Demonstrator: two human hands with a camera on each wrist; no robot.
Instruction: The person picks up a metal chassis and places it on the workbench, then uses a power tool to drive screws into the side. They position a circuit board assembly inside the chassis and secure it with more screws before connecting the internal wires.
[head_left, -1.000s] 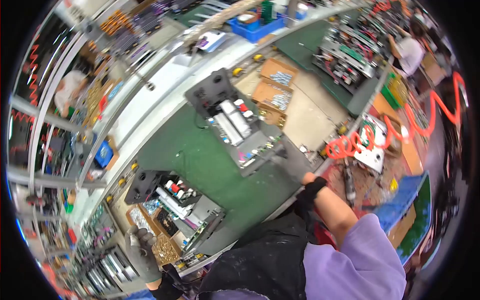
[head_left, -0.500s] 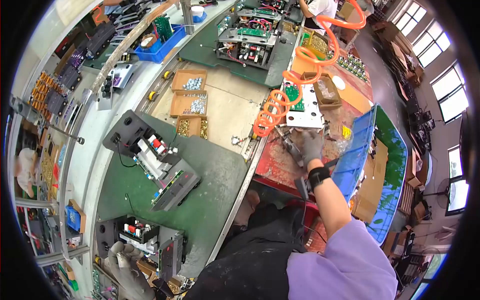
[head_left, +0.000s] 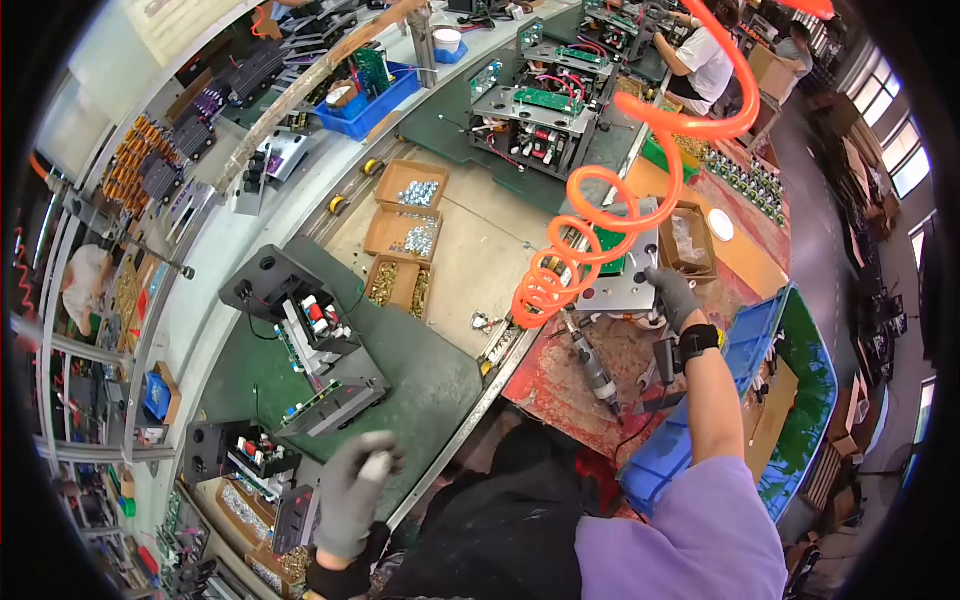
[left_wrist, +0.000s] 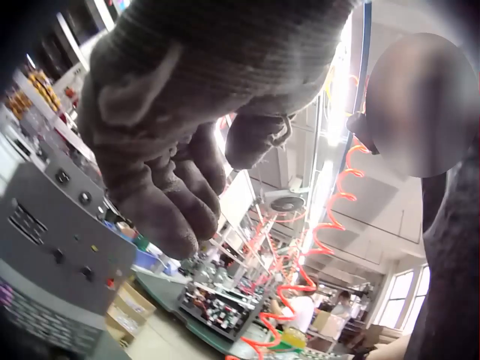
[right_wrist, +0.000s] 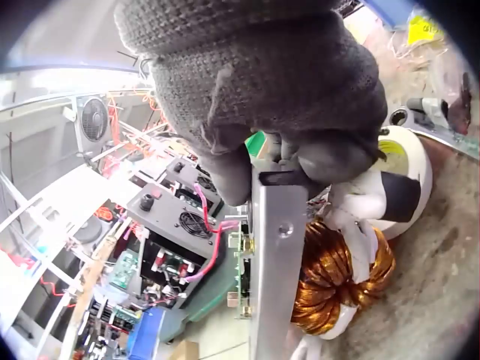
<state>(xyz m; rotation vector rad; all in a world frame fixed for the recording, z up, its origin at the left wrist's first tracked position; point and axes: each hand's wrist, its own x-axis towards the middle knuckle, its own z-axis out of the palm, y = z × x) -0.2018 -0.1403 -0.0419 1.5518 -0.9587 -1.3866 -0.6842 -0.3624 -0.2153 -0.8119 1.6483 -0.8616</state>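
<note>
My right hand (head_left: 678, 298), in a grey glove, grips the edge of a flat metal plate (head_left: 632, 292) on the red bench. In the right wrist view, fingers and thumb close over the rim of this plate (right_wrist: 277, 262), which stands nearly edge-on. A green circuit board (right_wrist: 244, 274) is on one face, and a copper-wound coil (right_wrist: 337, 289) sits at the other. My gloved left hand (head_left: 350, 500) hovers by the front edge of the green work board, fingers loosely curled with nothing visible in them. Near it stands a black equipment housing (head_left: 340, 405) with white and red parts inside.
An inline power screwdriver (head_left: 594, 368) lies on the red bench (head_left: 535, 375). An orange coiled hose (head_left: 655, 115) hangs across the bench. Beside my right forearm is a blue crate (head_left: 650, 455). Cardboard boxes of fasteners (head_left: 405, 230) line the conveyor, and a second housing (head_left: 205, 450) stands at lower left.
My right hand has gone from beside the housing, over the screwdriver, to the metal plate, which it now grips. The left hand has lifted away from the fastener boxes toward my body. The head view has turned.
</note>
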